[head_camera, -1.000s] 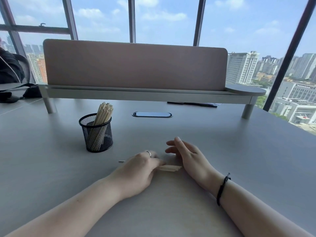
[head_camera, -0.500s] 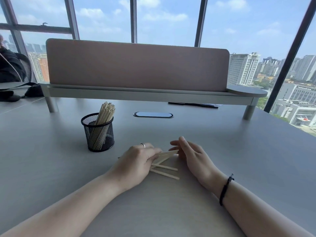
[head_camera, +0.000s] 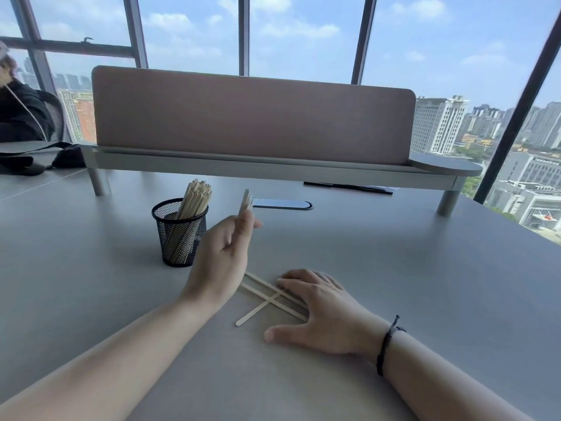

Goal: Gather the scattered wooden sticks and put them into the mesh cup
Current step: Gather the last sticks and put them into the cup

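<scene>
A black mesh cup (head_camera: 179, 235) stands on the grey table, with several wooden sticks upright in it. My left hand (head_camera: 223, 259) is raised just right of the cup and pinches a small bundle of wooden sticks (head_camera: 245, 201) that point upward. Three loose sticks (head_camera: 263, 296) lie crossed on the table in front of me. My right hand (head_camera: 321, 308) rests flat on the table with its fingers spread, its fingertips on the right ends of those sticks.
A pink desk divider (head_camera: 252, 113) on a raised grey shelf (head_camera: 273, 168) spans the back. An oval cable port (head_camera: 282, 204) sits in the table behind the cup. A seated person (head_camera: 21, 113) and a dark bag (head_camera: 27, 159) are at far left.
My left hand has lifted off the table with a few sticks and moved toward the cup. My right hand has flattened over the sticks left on the table.
</scene>
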`<control>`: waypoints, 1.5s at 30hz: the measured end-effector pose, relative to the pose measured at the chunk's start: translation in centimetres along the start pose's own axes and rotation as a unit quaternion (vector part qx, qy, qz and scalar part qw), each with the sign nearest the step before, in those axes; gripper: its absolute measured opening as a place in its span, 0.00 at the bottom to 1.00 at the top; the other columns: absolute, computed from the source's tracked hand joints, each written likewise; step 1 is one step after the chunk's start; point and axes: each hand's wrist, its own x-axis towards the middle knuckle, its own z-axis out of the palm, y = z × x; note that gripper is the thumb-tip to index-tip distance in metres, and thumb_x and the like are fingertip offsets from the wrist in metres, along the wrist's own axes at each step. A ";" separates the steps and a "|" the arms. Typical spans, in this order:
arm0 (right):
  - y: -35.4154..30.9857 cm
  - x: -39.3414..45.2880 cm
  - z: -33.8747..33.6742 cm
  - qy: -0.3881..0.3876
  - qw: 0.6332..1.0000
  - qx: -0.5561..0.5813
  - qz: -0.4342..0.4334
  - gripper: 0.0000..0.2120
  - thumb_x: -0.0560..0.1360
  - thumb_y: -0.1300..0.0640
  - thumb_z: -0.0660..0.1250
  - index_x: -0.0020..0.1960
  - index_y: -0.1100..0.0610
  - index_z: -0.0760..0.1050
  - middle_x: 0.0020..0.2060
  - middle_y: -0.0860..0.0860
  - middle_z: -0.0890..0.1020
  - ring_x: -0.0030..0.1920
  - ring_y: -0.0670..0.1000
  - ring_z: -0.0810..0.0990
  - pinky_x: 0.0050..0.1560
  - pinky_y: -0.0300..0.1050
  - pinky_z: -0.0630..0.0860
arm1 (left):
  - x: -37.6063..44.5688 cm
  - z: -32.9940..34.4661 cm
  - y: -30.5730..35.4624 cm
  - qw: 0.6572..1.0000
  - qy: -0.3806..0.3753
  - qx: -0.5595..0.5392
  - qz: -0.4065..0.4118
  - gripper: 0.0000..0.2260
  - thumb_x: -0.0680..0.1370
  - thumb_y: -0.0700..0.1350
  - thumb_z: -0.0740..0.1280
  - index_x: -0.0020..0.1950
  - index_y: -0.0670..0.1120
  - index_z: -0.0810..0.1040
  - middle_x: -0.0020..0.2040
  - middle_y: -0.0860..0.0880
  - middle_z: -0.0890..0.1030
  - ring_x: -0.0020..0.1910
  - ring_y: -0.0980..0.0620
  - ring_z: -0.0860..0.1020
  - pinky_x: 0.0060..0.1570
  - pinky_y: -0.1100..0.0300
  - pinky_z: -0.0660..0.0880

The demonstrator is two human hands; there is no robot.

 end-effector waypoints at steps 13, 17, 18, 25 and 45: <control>-0.7 -0.1 -1.4 0.031 0.993 -0.111 -0.012 0.12 0.82 0.47 0.59 0.54 0.53 0.77 0.53 0.50 0.77 0.51 0.56 0.79 0.52 0.49 0.76 | 0.2 0.0 0.3 0.977 -0.015 -0.177 -0.114 0.24 0.77 0.65 0.63 0.45 0.43 0.78 0.29 0.52 0.63 0.21 0.56 0.58 0.21 0.66 0.57; -0.4 -0.4 -1.0 0.034 0.987 -0.155 -0.035 0.13 0.84 0.50 0.54 0.57 0.57 0.71 0.53 0.54 0.76 0.50 0.58 0.78 0.45 0.49 0.69 | 0.2 -0.1 0.6 0.972 -0.010 -0.202 -0.123 0.22 0.75 0.62 0.64 0.45 0.42 0.77 0.29 0.50 0.61 0.21 0.57 0.57 0.21 0.66 0.57; -0.3 -0.5 -1.0 0.037 0.987 -0.151 -0.035 0.12 0.84 0.50 0.53 0.56 0.57 0.71 0.53 0.54 0.76 0.50 0.58 0.78 0.45 0.49 0.69 | 0.2 -0.1 0.6 0.969 -0.008 -0.209 -0.128 0.21 0.74 0.61 0.65 0.44 0.43 0.77 0.29 0.51 0.62 0.21 0.56 0.57 0.21 0.66 0.56; 0.6 -0.9 -2.0 0.050 0.994 -0.099 0.005 0.04 0.80 0.58 0.57 0.53 0.55 0.69 0.45 0.54 0.80 0.43 0.58 0.77 0.40 0.50 0.68 | 0.4 -0.2 0.3 0.971 0.025 -0.194 -0.140 0.14 0.81 0.50 0.66 0.40 0.44 0.76 0.26 0.52 0.63 0.20 0.56 0.57 0.22 0.65 0.56; -0.3 0.1 -2.7 0.198 0.815 0.530 0.121 0.32 0.80 0.46 0.64 0.20 0.52 0.61 0.19 0.51 0.64 0.22 0.53 0.64 0.41 0.54 0.66 | 0.1 0.0 1.5 0.943 -0.036 -0.262 -0.200 0.24 0.77 0.52 0.68 0.31 0.48 0.57 0.23 0.50 0.55 0.22 0.53 0.53 0.25 0.61 0.51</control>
